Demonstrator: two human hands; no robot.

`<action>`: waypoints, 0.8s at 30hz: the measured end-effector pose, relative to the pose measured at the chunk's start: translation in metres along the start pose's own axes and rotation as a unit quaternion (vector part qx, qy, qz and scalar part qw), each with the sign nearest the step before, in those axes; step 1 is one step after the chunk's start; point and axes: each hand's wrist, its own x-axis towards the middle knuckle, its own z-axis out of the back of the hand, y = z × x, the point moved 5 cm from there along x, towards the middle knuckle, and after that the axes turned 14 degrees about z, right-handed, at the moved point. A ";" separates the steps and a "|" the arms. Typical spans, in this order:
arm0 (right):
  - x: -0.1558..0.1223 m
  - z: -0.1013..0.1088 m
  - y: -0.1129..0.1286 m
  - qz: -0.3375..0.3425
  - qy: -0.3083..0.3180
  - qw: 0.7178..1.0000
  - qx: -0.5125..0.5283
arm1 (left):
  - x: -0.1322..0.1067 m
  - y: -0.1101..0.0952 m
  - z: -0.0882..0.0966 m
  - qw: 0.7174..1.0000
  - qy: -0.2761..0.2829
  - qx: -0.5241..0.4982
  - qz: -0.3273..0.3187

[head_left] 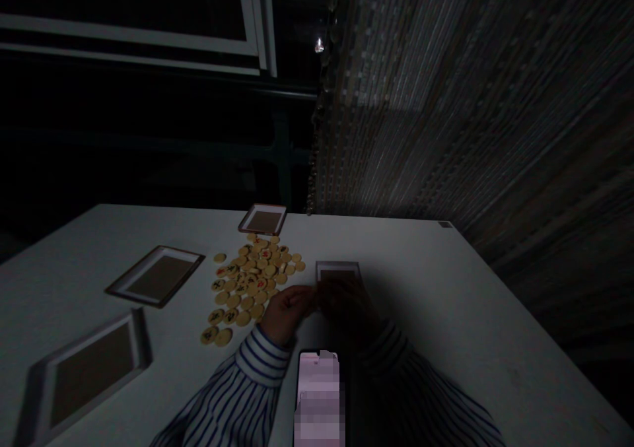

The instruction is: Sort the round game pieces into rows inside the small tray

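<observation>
My left hand [286,309] is closed, its thumb and fingers pinched together at the near edge of a shallow box [337,264]. What it holds, if anything, is too dark to make out. Close against its fingertips is my right hand [347,305], so deep in shadow that its fingers do not show clearly. The box lies just beyond both hands, partly covered by the right one. To the left of my left hand spreads a heap of round wooden Chinese chess pieces [252,275], some showing red or black characters, others plain side up.
A lit phone [318,401] stands or lies between my forearms. Other shallow boxes are on the white table [446,315]: one at the far edge [262,219], one at left [157,275], and a larger one near left [94,374]. A string curtain [421,103] hangs behind at right.
</observation>
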 end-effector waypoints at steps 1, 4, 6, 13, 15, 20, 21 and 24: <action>0.000 0.000 0.000 0.004 0.004 1.000 -0.002 | 0.000 -0.001 0.000 1.000 -0.002 0.003 -0.001; -0.001 0.001 0.000 0.006 0.009 1.000 -0.017 | 0.000 -0.001 -0.001 1.000 -0.010 0.025 -0.008; -0.002 0.001 -0.002 0.004 0.022 0.999 -0.026 | 0.000 -0.001 0.001 0.998 -0.023 0.053 -0.025; -0.010 0.001 -0.014 -0.034 0.117 0.991 -0.054 | 0.000 -0.004 0.007 0.959 -0.095 0.242 -0.108; -0.011 0.000 -0.016 -0.049 0.147 0.986 -0.054 | 0.001 -0.002 0.006 0.949 -0.099 0.277 -0.111; -0.011 -0.005 -0.016 -0.076 0.207 0.975 -0.036 | 0.003 0.005 0.005 0.934 -0.105 0.326 -0.106; -0.011 -0.006 -0.016 -0.078 0.221 0.972 -0.032 | 0.003 0.006 0.005 0.929 -0.106 0.336 -0.110; -0.007 -0.009 -0.016 -0.072 0.258 0.963 -0.021 | 0.003 0.006 0.004 0.914 -0.116 0.366 -0.129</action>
